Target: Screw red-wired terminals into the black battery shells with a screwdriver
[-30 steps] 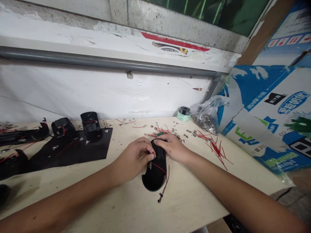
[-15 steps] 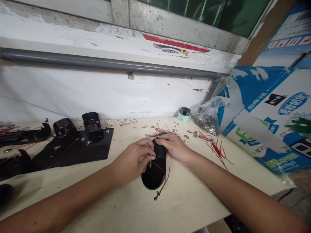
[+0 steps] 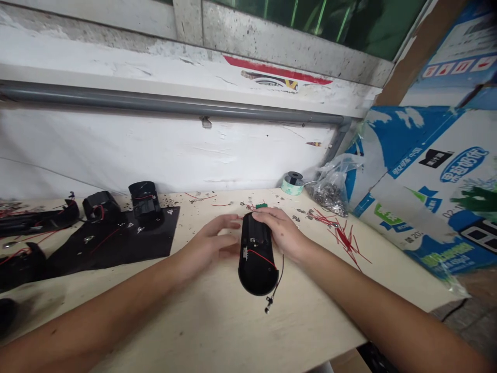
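Left hand (image 3: 207, 246): open, fingers spread, just beside the case
Right hand (image 3: 281, 233): curled over the case top, holding it
Black case (image 3: 256, 274): on the surface (image 3: 248, 331), between the hands
Red wire (image 3: 262, 257): lying across the case

Bare left hand (image 3: 207, 246) open, fingers loosely spread, palm inward; bare right hand (image 3: 281, 233) curled downward, just right of left hand; both forearms (image 3: 97, 305) angled inward.
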`<action>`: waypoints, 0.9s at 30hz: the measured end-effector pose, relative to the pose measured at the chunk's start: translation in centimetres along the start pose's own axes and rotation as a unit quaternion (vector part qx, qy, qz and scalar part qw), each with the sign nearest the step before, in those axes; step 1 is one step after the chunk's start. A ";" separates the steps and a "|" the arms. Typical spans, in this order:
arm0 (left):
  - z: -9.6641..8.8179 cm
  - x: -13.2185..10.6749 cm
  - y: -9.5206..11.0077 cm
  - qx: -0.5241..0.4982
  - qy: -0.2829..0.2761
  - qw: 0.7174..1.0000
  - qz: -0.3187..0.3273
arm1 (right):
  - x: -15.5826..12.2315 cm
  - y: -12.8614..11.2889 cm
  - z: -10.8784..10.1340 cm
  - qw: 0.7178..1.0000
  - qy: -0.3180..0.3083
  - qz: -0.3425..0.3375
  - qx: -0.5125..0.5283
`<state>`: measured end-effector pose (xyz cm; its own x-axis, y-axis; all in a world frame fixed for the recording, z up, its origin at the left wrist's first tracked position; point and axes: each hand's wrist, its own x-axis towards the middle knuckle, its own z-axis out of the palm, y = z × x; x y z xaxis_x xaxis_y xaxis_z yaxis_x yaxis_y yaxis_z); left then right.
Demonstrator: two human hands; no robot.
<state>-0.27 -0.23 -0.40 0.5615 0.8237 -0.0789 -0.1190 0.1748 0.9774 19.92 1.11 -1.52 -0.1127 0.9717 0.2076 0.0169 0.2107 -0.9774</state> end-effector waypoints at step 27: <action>1.1 0.0 -1.2 -0.187 0.015 0.981 -0.037 | -1.3 -0.9 1.2 0.972 -0.112 0.187 0.091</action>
<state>0.73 -1.02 -1.34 0.5560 0.8159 -0.1588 -0.3747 0.4166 0.8283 18.91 -0.49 -0.92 -0.3465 0.9246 -0.1580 -0.0745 -0.1950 -0.9780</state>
